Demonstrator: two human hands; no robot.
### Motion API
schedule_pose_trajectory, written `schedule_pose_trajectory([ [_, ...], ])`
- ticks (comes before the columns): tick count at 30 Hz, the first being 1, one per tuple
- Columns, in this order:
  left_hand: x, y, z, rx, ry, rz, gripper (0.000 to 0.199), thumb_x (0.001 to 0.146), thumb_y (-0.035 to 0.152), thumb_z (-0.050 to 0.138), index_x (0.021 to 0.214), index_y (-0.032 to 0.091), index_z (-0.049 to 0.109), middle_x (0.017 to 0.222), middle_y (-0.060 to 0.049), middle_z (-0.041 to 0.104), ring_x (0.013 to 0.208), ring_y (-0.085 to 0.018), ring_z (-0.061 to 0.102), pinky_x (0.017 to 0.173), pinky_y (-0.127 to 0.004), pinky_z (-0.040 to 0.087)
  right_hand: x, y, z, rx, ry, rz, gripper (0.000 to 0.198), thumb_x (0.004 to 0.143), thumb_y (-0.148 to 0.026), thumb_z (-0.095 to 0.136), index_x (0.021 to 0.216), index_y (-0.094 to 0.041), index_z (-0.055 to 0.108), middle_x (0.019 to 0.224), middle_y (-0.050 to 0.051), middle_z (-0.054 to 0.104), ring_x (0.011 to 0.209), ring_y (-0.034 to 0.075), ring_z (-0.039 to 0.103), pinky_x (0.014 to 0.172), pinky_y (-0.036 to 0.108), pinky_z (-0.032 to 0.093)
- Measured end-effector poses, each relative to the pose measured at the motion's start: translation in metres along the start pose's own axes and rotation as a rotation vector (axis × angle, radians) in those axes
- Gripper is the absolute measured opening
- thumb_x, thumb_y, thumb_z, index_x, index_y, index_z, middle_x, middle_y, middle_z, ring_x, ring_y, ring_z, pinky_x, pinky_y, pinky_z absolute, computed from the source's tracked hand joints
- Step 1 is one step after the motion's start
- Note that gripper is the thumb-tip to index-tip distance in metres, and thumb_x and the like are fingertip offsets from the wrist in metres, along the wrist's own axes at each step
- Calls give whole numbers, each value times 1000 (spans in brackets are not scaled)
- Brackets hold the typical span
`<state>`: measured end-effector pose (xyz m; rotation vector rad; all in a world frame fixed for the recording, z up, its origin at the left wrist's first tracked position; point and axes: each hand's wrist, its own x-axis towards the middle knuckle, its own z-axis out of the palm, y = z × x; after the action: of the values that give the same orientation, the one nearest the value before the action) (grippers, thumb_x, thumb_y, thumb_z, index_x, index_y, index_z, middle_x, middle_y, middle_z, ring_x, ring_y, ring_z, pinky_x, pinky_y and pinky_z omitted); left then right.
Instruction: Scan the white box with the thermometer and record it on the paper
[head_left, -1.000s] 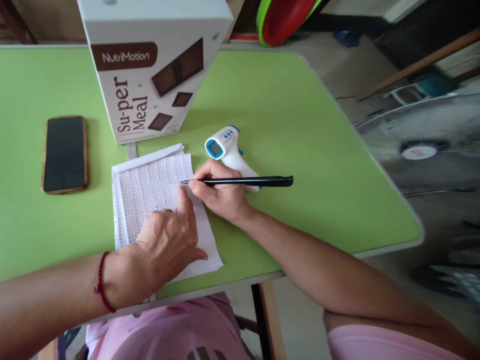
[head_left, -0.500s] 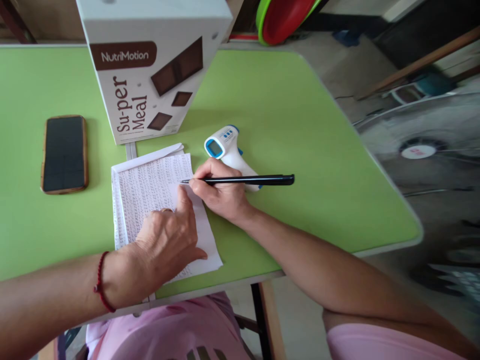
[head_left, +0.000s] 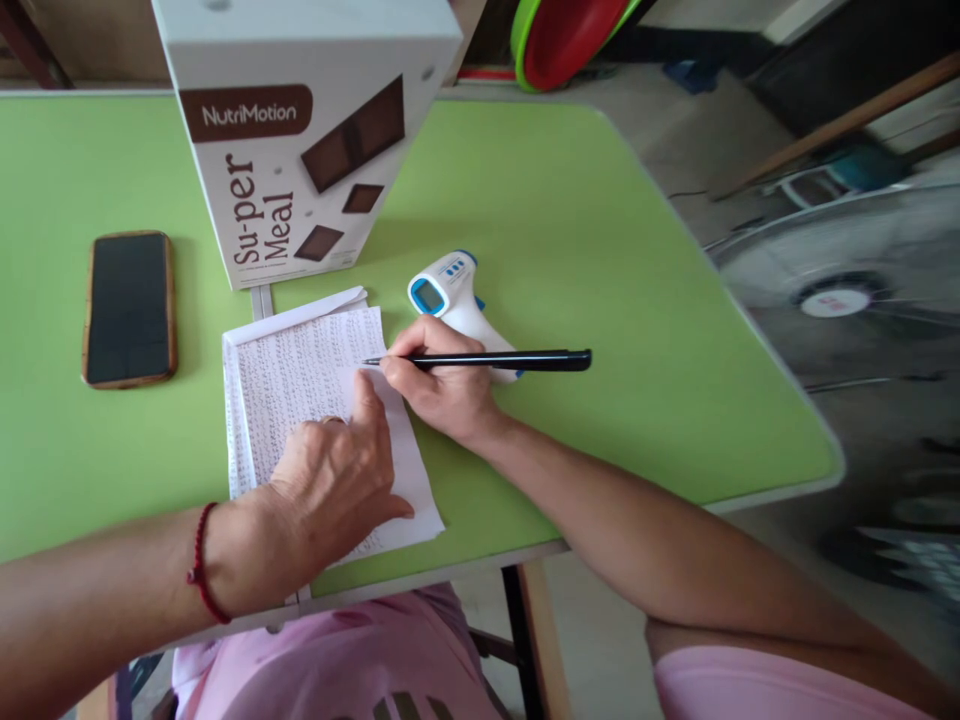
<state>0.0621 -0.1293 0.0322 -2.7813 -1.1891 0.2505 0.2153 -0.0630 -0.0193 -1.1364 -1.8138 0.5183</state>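
Observation:
A black pen (head_left: 517,360) is pinched in my right hand (head_left: 450,385), its tip at the right side of a handwritten sheet of paper (head_left: 300,370). Rows of small writing cover the sheet, which lies over other sheets with a folded top edge. My left hand (head_left: 330,470) rests on the paper's lower part, index finger stretched toward the pen tip and thumb spread to the side. The left palm hides some of the writing. Just beyond my right hand lies a white and blue infrared thermometer (head_left: 457,295), its handle partly covered by that hand.
A tall white box (head_left: 292,170) stands behind the paper on the green table (head_left: 600,300). To the left lies a phone (head_left: 129,308) in a brown case. A fan (head_left: 832,300) is beyond the table's right edge, and a red and green basin (head_left: 570,40) is behind.
The pen has shifted very slightly to the right at its rear end. My left hand and the paper stay in place.

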Motion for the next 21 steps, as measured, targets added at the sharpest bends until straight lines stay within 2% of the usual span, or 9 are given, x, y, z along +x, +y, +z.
schedule_pose_trajectory([
  [5,0,0,1,1,5,-2,83,77,70,55,126,2,59,135,-30,51,51,-14,53,41,-31,26,0,0,0,-41,57,-12,18,74,-16,56,64,-23,43,52,-7,50,46,8,42,45,24,36],
  [21,0,0,3,39,36,8,86,79,71,52,129,0,56,139,-31,45,51,-15,54,41,-32,28,1,0,0,-30,23,-41,19,74,-13,56,64,-23,43,52,-8,49,46,8,42,45,24,35],
])
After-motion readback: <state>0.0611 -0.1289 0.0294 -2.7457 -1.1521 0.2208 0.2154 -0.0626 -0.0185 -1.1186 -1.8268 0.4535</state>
